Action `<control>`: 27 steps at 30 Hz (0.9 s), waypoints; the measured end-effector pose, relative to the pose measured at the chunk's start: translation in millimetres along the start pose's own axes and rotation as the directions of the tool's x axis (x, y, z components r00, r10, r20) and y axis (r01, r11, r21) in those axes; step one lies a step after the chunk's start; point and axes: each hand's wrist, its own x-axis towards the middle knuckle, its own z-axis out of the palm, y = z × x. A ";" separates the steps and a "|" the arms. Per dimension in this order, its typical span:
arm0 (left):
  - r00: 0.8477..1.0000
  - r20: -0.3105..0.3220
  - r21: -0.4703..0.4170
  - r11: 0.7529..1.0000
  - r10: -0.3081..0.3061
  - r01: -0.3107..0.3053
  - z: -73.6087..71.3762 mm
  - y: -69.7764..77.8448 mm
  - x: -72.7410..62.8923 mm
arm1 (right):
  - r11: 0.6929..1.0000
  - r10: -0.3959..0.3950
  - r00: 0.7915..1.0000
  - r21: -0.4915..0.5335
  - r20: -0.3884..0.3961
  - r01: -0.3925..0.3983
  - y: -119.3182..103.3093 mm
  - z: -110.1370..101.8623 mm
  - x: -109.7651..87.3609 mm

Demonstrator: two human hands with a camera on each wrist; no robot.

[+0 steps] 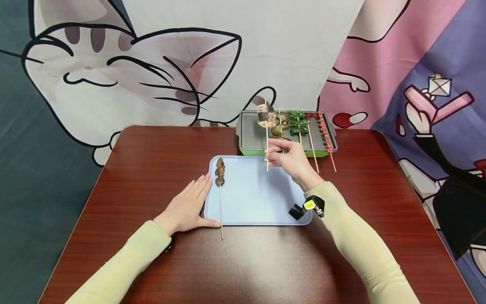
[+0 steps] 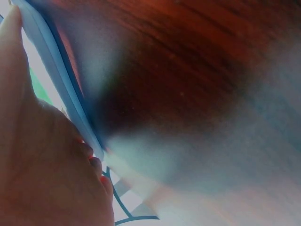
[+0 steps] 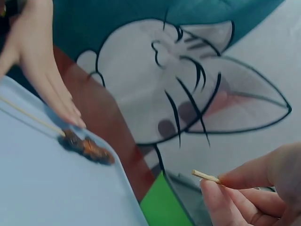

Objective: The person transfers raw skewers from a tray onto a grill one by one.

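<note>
My right hand [image 1: 292, 160] pinches the bare stick of a skewer [image 1: 266, 115] between thumb and fingers, above the far edge of a light blue tray [image 1: 258, 198]. The skewer stands nearly upright, with pale, dark-skinned chunks at its top. In the right wrist view the stick's end [image 3: 205, 175] pokes out past the fingertips. Fingers straight, my left hand [image 1: 186, 207] rests along the tray's left edge, its thumb at the near corner. Close by, a skewer of brown pieces [image 1: 220, 172] lies on the tray, its stick reaching over the near rim.
Behind the blue tray stands a grey-topped green container [image 1: 250, 134]. It bears skewers with green pieces [image 1: 299, 123], brownish pieces [image 1: 281, 119] and red pieces [image 1: 325, 133]; some sticks overhang its front. A cartoon-print cloth [image 1: 296, 46] hangs behind the brown table [image 1: 152, 169].
</note>
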 end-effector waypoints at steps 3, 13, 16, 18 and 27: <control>1.000 0.002 0.003 1.000 0.000 0.000 0.3 0.0 -0.2 | 0.999 0.035 0.999 0.003 -0.001 -0.035 4.9 -2.2 11.0; 1.000 -0.010 -0.006 1.000 0.007 -0.007 1.0 -0.6 -1.2 | 0.995 0.102 0.995 -0.017 0.002 -0.102 20.3 -1.8 27.7; 1.000 -0.019 -0.003 1.000 0.008 -0.009 3.5 -1.7 -1.5 | 0.993 0.110 0.994 -0.032 -0.003 -0.110 20.7 -0.6 27.5; 1.000 -0.023 -0.004 1.000 0.011 -0.011 4.9 -2.6 -1.3 | 0.992 0.116 0.993 -0.046 -0.005 -0.116 20.2 0.2 27.1; 1.000 -0.014 -0.008 1.000 0.006 -0.006 1.3 -0.8 -0.9 | 0.963 0.083 0.997 -0.258 -0.005 -0.082 14.2 0.9 23.1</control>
